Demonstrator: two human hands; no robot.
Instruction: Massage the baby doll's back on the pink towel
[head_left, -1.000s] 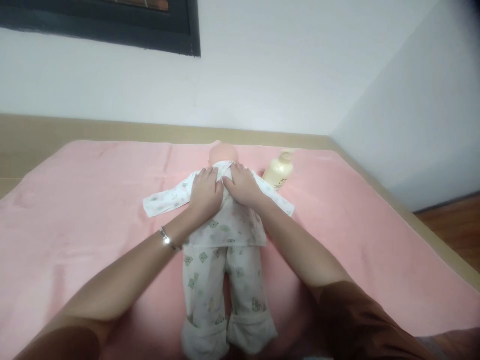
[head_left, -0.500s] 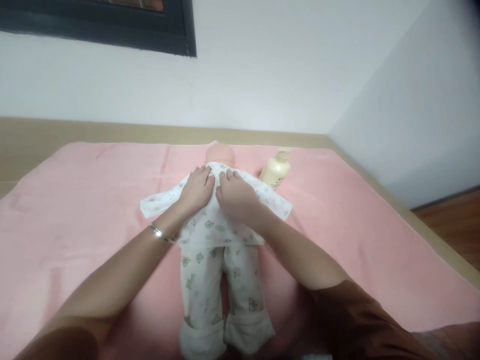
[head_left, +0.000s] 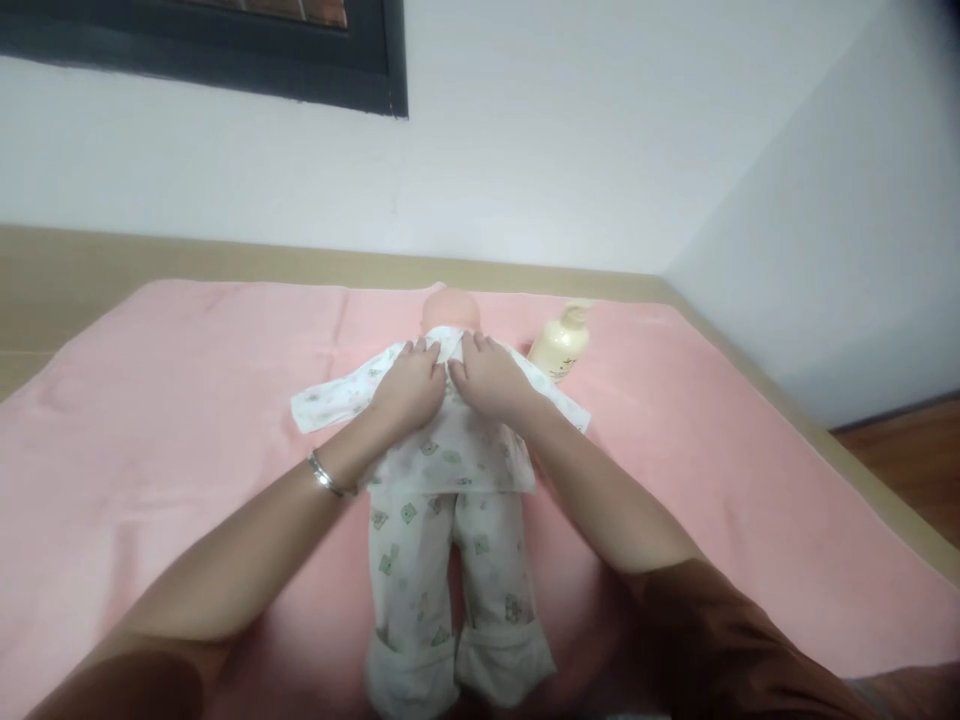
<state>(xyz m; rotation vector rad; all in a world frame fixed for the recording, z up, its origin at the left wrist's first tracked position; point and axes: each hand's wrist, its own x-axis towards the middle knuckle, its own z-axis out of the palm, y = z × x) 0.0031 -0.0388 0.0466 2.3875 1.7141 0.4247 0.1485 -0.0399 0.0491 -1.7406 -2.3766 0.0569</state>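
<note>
A baby doll [head_left: 451, 309] lies stretched out on a pink sheet, its bald head at the far end. It wears a white printed top [head_left: 457, 468] with sleeves spread to both sides, and matching trousers [head_left: 411, 570] with turned-up cuffs. My left hand [head_left: 412, 383] rests on the upper part of the top, left of the middle, fingers towards the collar. Beside it, my right hand [head_left: 491, 378] lies on the right shoulder area, thumb towards the middle. Both hands look open against the cloth, with fingertips slightly bent. The doll's face is out of sight.
A cream pump bottle [head_left: 560, 345] stands right of the doll's head, close to its sleeve. The pink sheet [head_left: 225, 400] covers a wooden surface [head_left: 90, 250] that meets a white wall. A dark window frame [head_left: 300, 75] is at the upper left.
Both hands stay on the doll's top, with the fingers now more bent and the thumbs near the middle. The whole view has shifted slightly, so things sit a little further right.
</note>
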